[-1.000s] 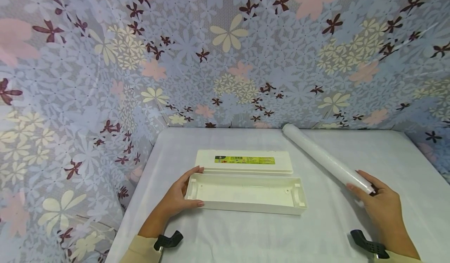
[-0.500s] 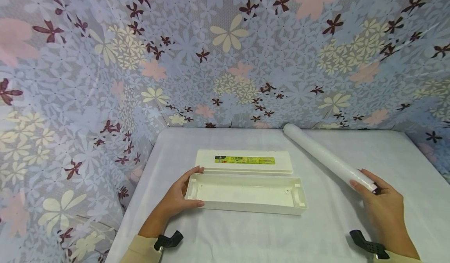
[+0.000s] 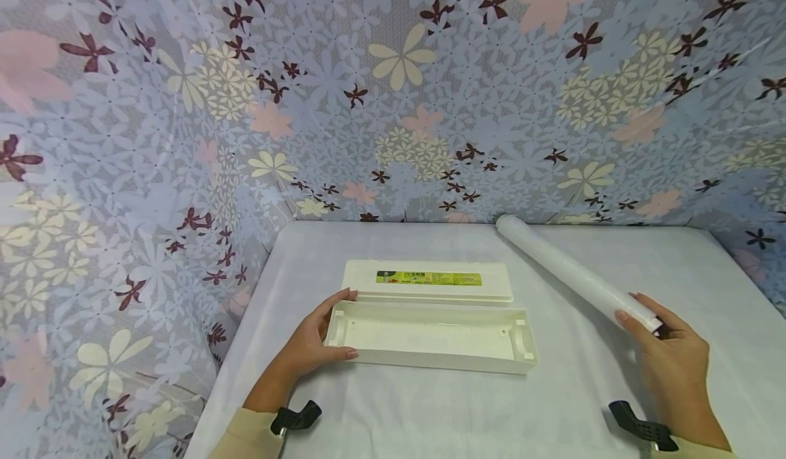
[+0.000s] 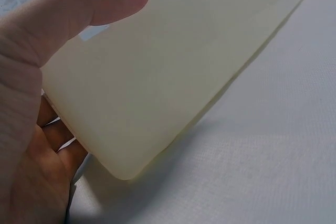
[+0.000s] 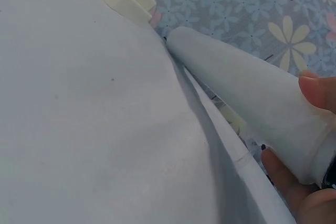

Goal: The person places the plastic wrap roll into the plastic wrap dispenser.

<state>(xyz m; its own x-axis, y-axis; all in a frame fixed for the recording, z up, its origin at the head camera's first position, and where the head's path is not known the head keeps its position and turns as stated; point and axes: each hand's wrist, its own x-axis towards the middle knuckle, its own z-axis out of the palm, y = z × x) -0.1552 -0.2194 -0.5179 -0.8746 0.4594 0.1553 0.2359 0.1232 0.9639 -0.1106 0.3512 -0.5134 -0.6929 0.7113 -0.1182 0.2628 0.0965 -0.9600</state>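
Note:
In the head view, my left hand (image 3: 307, 343) grips the left end of a long, open cream plastic box (image 3: 430, 361), its thumb on the near side and fingers at the far side. Up close in the left wrist view, the thumb (image 4: 121, 3) presses along the box's smooth outer wall (image 4: 152, 87). My right hand (image 3: 675, 357) holds the near end of a white cling film roll (image 3: 571, 275), which points away to the back left. Thumb and fingers lie on either side of that roll (image 5: 236, 82) in the right wrist view.
Just behind the open box lies its long lid (image 3: 495, 282), bearing a green and yellow label (image 3: 430, 279). Both rest on a white cloth-covered table (image 3: 442, 411). A flowered fabric (image 3: 331, 131) stands along the table's back and left side.
My right hand has shifted slightly to the right, and the near end of the cling film roll with it. The left hand and the box hold their place.

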